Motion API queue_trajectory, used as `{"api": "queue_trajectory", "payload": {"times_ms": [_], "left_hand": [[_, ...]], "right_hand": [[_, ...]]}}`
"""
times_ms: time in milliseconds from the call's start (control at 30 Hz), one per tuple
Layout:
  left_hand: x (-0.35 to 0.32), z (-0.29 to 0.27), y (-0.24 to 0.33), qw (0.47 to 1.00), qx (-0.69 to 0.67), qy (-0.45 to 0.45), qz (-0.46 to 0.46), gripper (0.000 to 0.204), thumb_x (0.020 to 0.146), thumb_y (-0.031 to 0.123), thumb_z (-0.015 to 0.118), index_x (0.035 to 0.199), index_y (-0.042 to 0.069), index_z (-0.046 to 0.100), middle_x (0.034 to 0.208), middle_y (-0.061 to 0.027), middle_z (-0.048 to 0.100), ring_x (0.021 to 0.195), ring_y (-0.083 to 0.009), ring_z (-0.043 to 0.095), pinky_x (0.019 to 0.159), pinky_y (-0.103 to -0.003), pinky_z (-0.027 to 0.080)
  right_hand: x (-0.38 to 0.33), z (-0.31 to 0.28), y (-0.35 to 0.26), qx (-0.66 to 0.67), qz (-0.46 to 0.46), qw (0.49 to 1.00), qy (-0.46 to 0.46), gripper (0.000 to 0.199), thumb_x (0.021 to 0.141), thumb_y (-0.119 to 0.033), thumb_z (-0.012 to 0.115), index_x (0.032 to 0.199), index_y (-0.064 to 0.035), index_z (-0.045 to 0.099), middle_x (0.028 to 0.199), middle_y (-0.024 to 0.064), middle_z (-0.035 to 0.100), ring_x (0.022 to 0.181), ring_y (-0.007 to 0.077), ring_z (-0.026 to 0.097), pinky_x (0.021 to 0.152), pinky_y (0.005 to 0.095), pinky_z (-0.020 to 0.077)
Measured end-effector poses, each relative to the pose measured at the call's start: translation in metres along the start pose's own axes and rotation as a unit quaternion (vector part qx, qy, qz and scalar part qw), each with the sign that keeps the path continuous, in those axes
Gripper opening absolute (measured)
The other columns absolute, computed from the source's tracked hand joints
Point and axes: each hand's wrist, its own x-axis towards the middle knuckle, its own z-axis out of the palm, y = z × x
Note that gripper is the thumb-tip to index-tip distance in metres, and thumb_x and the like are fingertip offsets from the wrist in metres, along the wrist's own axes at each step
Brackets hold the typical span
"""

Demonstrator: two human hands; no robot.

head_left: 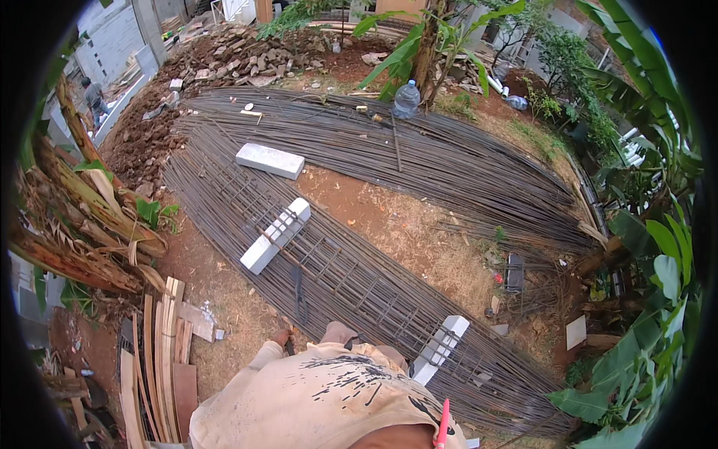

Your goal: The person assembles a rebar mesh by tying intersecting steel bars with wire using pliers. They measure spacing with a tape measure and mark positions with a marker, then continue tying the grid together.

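Steel frame [366, 290] across two white blocks [262, 251], probably to keep it clear of the bars [224, 187] beneath; left hand [282, 337] low near the dark tool [298, 295], grip impossible to tell; right hand out of view.

Through my feed, the steel rods [479, 161] read dark grey-brown, their close parallel lines making a fine stripe, and the rod frame [359, 283] lays a ladder-like grid of the same dull brown over them. I get pale grey-white from the long block [271, 161], the middle block [259, 254] and the near block [453, 326]. The shirt [254, 411] is beige, splashed with a black spatter pattern, and beside it a slim stick [444, 420] glows pinkish red. I see reddish-brown soil [359, 202] flecked with straw yellow, tan boards [171, 307], a translucent blue bottle [407, 100] and bright green leaves [628, 374].
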Motion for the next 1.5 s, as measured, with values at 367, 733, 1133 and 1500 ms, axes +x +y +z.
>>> {"api": "queue_trajectory", "payload": {"times_ms": [367,733,1133,1500], "left_hand": [[0.015,0.031,0.03,0.998,0.036,-0.029,0.052,0.016,0.099,0.016,0.049,0.096,0.004,0.06,0.071,-0.009,0.055,0.057,-0.0246,0.054,0.053,-0.043,0.051],[0.001,0.051,0.006,0.998,0.057,-0.002,0.005,0.029,0.101,0.023,0.05,0.115,0.003,0.066,0.074,-0.0091,0.058,0.063,-0.0258,0.059,0.058,-0.043,0.054],[0.015,0.088,-0.019,0.969,0.238,0.05,0.036,0.031,0.1,0.022,0.052,0.105,-0.001,0.072,0.091,-0.0134,0.07,0.08,-0.0245,0.065,0.071,-0.04,0.051],[0.106,0.411,0.166,0.974,0.217,0.039,0.048,0.022,0.101,0.025,0.055,0.095,0.006,0.064,0.066,-0.0049,0.059,0.054,-0.0214,0.058,0.051,-0.037,0.051]], "right_hand": [[-0.034,0.018,-0.043,0.061,-0.06,0.995,-0.05,0.032,0.095,-0.029,0.066,0.112,-0.0016,0.063,0.096,0.0124,0.071,0.078,0.0223,0.068,0.064,0.0346,0.0561],[-0.043,0.019,-0.035,-0.163,-0.077,0.983,-0.023,0.031,0.097,-0.03,0.065,0.107,-0.0017,0.069,0.092,0.0116,0.072,0.074,0.0234,0.07,0.066,0.0387,0.0582],[0.069,0.02,-0.154,-0.256,-0.195,0.941,-0.101,0.031,0.099,-0.032,0.066,0.101,-0.0021,0.073,0.086,0.0101,0.073,0.07,0.0224,0.07,0.063,0.0382,0.0559],[0.266,0.054,-0.337,-0.175,0.049,0.98,-0.078,0.018,0.096,-0.025,0.065,0.095,-0.0088,0.071,0.083,0.0062,0.073,0.068,0.018,0.067,0.06,0.0356,0.054]]}}
